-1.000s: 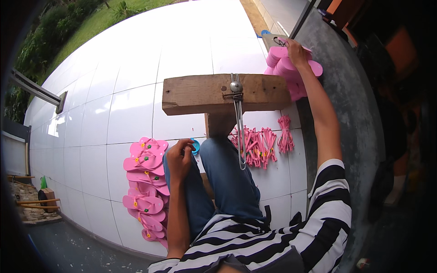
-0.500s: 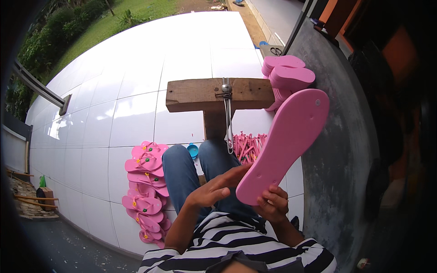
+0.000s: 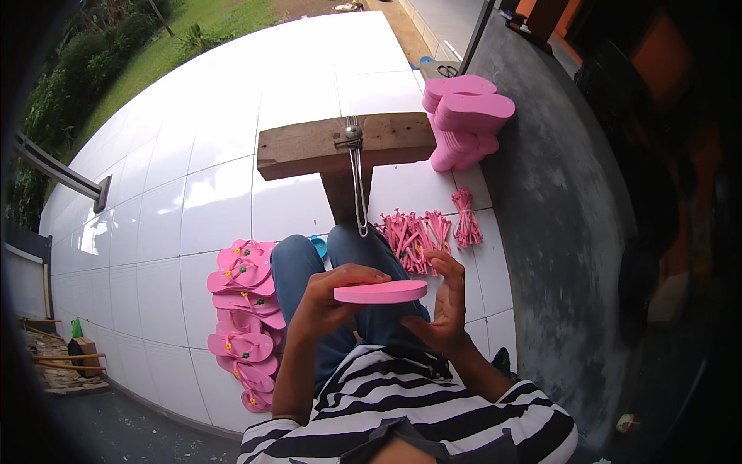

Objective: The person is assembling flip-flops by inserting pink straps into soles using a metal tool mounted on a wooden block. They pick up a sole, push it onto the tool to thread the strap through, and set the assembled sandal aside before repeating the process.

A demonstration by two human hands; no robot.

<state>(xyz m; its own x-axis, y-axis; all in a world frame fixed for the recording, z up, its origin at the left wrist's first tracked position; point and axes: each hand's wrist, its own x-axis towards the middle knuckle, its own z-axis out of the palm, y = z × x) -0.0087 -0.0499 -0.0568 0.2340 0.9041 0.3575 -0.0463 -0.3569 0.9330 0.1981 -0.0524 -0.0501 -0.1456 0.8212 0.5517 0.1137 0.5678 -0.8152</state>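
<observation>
A pink flip-flop sole is held above my lap, tipped so that I see it nearly end-on. My left hand grips its left side, fingers over the top and the thumb side underneath. Just off its right end, my right hand is open, fingers raised and spread from the thumb, holding nothing. Beyond my knees stands a T-shaped wooden stand with a long metal tool hanging from a knob on its crossbar. Pink straps lie in a heap past my right hand.
Finished pink flip-flops lie in a column left of my legs. Stacked pink soles stand at the far right, with a tied strap bundle nearer. A blue cup sits by my knees. A grey ledge runs along the right.
The sole has moved left and down and turned from upright and face-on to nearly end-on. My left hand has taken hold of it; my right hand has let go.
</observation>
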